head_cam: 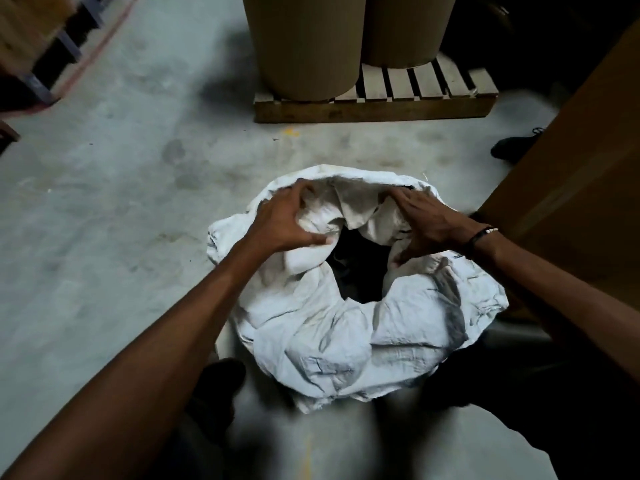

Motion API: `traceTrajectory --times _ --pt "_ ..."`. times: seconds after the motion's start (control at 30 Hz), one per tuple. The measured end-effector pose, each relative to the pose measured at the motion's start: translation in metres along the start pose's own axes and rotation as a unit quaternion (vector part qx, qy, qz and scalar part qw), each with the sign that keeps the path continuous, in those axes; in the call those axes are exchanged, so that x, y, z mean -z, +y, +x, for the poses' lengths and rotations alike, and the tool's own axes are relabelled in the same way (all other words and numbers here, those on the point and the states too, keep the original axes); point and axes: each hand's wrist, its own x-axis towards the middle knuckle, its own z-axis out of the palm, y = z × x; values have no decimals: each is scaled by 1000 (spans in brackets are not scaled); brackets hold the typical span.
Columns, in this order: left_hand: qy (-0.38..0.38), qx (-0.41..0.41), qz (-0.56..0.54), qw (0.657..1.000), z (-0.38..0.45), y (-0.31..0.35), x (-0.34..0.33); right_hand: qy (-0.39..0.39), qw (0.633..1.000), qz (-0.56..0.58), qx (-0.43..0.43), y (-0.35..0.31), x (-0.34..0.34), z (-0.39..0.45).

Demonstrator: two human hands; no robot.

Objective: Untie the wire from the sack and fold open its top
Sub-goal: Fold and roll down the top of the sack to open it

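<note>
A white woven sack (339, 341) stands on the concrete floor just in front of me. Its mouth gapes, showing a dark hollow in the middle, and the top fabric is rolled outward in thick folds around it. My left hand (287, 220) grips a bunch of the sack's rim on the far left side. On the far right side my right hand (426, 220) holds the rim fabric, fingers pressed into the folds, with a dark bracelet on that wrist. No wire is visible anywhere.
A wooden pallet (374, 105) with two large brown cardboard drums (304, 43) stands straight ahead. A big brown box (571, 168) rises at the right, with someone's dark shoe (516, 143) beside it. Dark racking (38, 57) stands at the far left.
</note>
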Motion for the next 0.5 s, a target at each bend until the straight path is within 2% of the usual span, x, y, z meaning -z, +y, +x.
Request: traceTrajectory --times 0.1,0.17,0.4,0.47,0.5 --pt "71 70 -194 976 29 -4 0 44 999 28 -5 6 1 5" --pt "97 91 -239 962 45 -8 -3 56 998 35 -10 9 0 9" --pt "103 75 -184 975 62 -14 -46 71 996 39 -32 29 -17 19" --pt "49 76 -97 991 61 -17 -50 66 996 52 -35 39 -22 18" --pt "-6 70 -36 997 58 -19 -50 55 996 55 -36 45 -24 17"
